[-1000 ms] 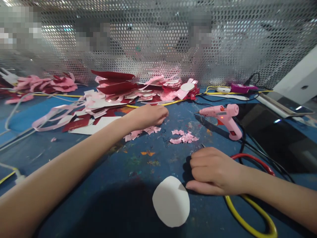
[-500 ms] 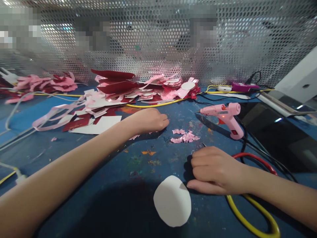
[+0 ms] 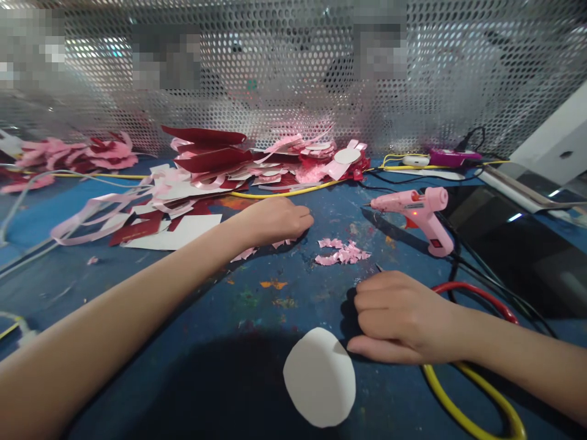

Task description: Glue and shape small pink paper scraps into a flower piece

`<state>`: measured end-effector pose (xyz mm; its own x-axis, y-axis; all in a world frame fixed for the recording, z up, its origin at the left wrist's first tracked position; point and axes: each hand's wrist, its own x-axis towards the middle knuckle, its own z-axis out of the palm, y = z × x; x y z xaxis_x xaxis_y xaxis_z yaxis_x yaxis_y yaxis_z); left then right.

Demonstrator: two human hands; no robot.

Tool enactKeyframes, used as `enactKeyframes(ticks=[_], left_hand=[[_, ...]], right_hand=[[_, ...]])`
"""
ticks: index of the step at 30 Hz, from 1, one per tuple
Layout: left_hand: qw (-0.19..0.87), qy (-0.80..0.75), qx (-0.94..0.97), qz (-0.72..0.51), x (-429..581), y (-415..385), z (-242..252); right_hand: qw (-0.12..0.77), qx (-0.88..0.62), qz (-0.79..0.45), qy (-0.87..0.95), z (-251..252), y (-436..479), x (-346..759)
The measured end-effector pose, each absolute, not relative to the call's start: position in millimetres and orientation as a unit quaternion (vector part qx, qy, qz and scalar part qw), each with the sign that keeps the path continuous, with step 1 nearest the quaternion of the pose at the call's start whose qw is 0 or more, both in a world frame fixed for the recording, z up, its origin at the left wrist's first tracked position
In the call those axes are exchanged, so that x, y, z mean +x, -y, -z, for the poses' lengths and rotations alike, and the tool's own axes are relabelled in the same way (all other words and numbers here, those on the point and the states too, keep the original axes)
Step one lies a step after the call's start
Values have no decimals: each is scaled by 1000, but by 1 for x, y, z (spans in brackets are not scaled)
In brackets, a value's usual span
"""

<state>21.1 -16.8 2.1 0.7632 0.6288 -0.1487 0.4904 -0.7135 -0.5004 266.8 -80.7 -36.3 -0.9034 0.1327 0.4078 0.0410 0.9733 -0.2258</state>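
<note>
My left hand [image 3: 287,221] lies closed on the blue table, fingers curled under; what is in them, if anything, is hidden. Small pink paper scraps [image 3: 346,252] lie to its right, with a few under its wrist. My right hand [image 3: 394,318] rests closed on the table, its thumb tip beside a white, roughly round paper piece [image 3: 321,379]. A thin dark tip [image 3: 378,267] sticks out past its knuckles. A red loop [image 3: 481,293] and a yellow loop [image 3: 477,391] show on either side of the right wrist, perhaps scissor handles; the wrist hides their join.
A pink glue gun [image 3: 413,211] stands on the right, its light lit, beside a dark glossy panel [image 3: 513,244]. Pink, white and dark red paper [image 3: 202,165] is heaped at the back. Cables run across the table before a perforated metal screen [image 3: 275,79].
The view has shifted slightly. Both hands keep their closed poses and places, and the white paper piece stays by my right thumb.
</note>
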Motion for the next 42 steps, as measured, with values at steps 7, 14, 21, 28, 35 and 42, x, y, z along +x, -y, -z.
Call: enactKeyframes(ticks=[7, 14, 21, 28, 35, 42], left_hand=[[229, 317, -906, -163, 25, 19, -4], [167, 413, -893, -56, 13, 8, 0], [164, 393, -903, -66, 11, 9, 2], [198, 395, -893, -85, 21, 15, 0], [129, 385, -914, -22, 19, 4, 6], [89, 376, -922, -11, 13, 2, 5]], right_hand=[[216, -47, -102, 970, 35, 81, 265], [216, -46, -101, 970, 35, 81, 264], [217, -45, -107, 969, 36, 81, 265], [213, -49, -104, 970, 36, 82, 266], [222, -46, -101, 969, 36, 80, 265], [216, -46, -99, 970, 37, 80, 266]])
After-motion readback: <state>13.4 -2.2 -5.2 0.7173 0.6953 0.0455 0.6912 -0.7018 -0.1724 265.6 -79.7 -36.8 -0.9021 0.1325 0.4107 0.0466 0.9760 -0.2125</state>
